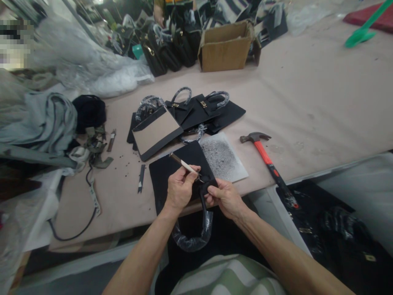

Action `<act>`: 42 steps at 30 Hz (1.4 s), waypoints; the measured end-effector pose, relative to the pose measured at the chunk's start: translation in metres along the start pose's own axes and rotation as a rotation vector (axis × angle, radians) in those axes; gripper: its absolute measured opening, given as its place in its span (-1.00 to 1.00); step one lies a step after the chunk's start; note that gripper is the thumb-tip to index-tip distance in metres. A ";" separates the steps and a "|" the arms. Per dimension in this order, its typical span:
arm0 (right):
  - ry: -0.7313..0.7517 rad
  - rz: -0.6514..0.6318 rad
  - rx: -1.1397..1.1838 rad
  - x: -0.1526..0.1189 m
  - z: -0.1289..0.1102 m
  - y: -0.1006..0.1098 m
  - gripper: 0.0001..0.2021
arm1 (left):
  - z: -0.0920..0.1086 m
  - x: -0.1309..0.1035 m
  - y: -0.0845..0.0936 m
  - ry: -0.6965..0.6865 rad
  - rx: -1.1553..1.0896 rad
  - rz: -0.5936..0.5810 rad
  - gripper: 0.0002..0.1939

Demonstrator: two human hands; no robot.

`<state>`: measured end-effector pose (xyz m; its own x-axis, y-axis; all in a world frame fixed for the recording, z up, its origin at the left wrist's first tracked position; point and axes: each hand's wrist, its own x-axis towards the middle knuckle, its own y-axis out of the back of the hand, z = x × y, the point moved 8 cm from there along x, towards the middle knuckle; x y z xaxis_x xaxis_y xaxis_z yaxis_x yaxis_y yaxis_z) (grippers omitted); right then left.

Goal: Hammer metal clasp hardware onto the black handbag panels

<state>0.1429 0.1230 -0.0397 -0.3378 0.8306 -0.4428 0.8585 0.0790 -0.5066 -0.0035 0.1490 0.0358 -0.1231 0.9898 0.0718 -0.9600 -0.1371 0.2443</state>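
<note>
Between the thumb and fingers of my left hand (180, 189) is a slim metal tool with a white middle (186, 166). Its lower tip meets the black bag panel (172, 174) near the handle's base; the exact contact is hard to make out. My right hand (225, 196) pinches the panel's right edge, thumb on top. A plastic-wrapped bag handle (195, 241) hangs from this panel over the table's front edge. Partly under the panel lies a white board with dark punch marks (222, 157).
A claw hammer (266, 157) with a red and black grip lies at right. More black bag panels (199, 112) are piled behind the work, near a cardboard box (225, 49). At left are a cutter blade (141, 179), a cord (92, 223) and cloth (39, 119).
</note>
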 end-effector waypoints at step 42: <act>0.181 0.704 -1.508 -0.028 -0.158 0.176 -0.79 | -0.003 -0.016 -0.025 -0.427 0.305 -0.031 -0.82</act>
<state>0.3648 0.2009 0.0002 0.2019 0.9721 -0.1192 0.4266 0.0223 0.9042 0.0214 0.1367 0.0258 0.0786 0.8981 0.4328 -0.8370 -0.1764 0.5181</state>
